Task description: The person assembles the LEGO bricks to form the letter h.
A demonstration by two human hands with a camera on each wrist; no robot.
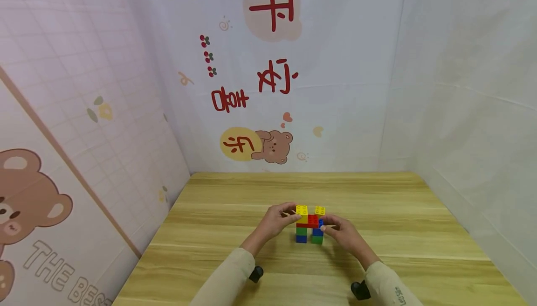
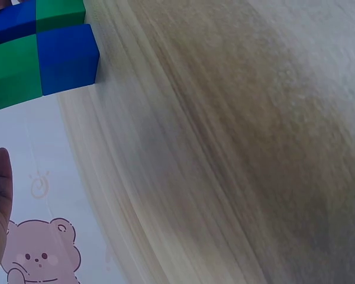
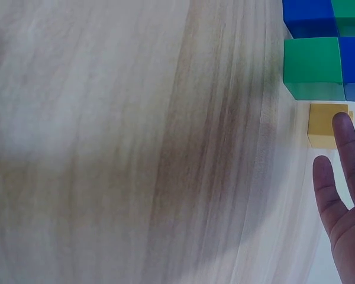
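A small structure of toy building bricks stands on the table. Its left column has a blue brick under a green brick; its right column has a green brick under a blue one. Across both lies a red brick. My left hand holds the yellow brick on the red brick's left end, thumb in front. My right hand pinches a small blue brick at the red brick's right end; its lower fingers are extended.
Behind the right column, another yellow brick sits on the wooden table. Printed cloth walls enclose the table at the back and sides. Black camera mounts hang at both wrists.
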